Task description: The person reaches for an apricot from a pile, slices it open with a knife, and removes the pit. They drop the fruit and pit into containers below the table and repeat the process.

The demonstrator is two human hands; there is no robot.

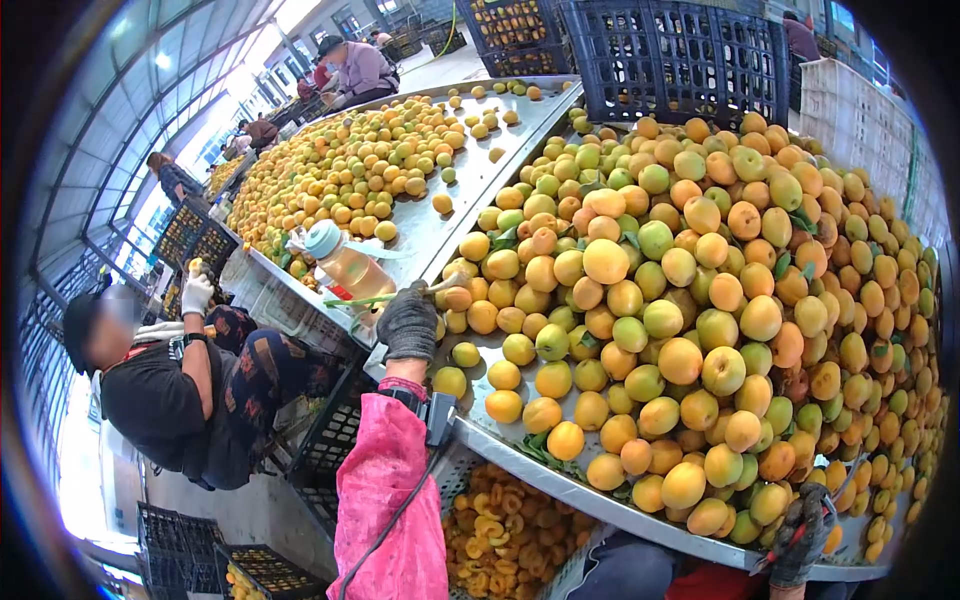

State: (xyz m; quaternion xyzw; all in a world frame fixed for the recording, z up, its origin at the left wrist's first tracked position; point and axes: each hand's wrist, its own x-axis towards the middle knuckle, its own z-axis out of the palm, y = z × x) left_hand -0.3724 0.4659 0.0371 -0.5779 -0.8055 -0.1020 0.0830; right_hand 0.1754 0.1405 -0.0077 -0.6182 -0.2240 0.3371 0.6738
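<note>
My left hand [410,322], in a dark grey knitted glove below a pink sleeve, reaches to the left edge of a large heap of apricots [680,300]. An extended finger with a bare tip lies right at the nearest fruit; the other fingers are partly hidden. At the lower right, my right hand [803,535], in a similar glove, is closed around a red-handled metal tool [764,562]. Its thin metal end sticks out above the hand, beside the fruit at the table's front edge. A green stick-like piece [360,300] lies just left of my left hand.
Beneath the metal table's edge [520,460], a crate holds halved apricots [515,530]. A drink bottle [345,262] stands near a second apricot spread [340,175]. A seated co-worker [190,390] is at left. Dark crates [680,60] stand behind the heap.
</note>
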